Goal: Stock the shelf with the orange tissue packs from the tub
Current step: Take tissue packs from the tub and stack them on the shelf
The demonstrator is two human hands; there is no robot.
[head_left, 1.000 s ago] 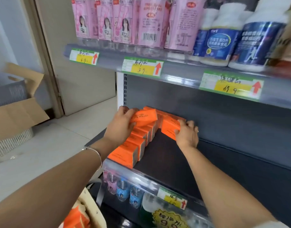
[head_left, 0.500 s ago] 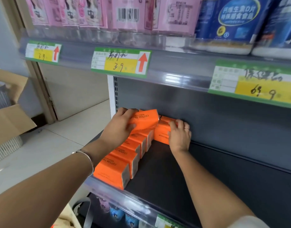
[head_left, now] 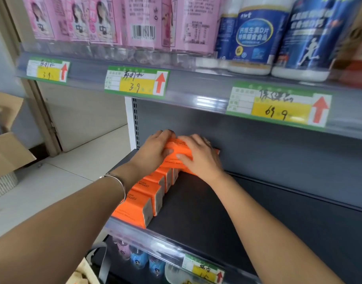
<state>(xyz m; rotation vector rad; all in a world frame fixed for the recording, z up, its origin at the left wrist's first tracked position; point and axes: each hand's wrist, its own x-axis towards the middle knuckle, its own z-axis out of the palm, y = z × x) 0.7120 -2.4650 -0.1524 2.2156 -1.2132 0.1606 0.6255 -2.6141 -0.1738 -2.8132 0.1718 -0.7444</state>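
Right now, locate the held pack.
Head view, left of centre: the pack is over the far end of the row on the shelf, held by left hand and right hand.

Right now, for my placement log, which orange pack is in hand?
The top pack at the row's back end, gripped between left hand and right hand; the other packs stand unheld toward the shelf front.

Pink packs beside blue tubs overhead
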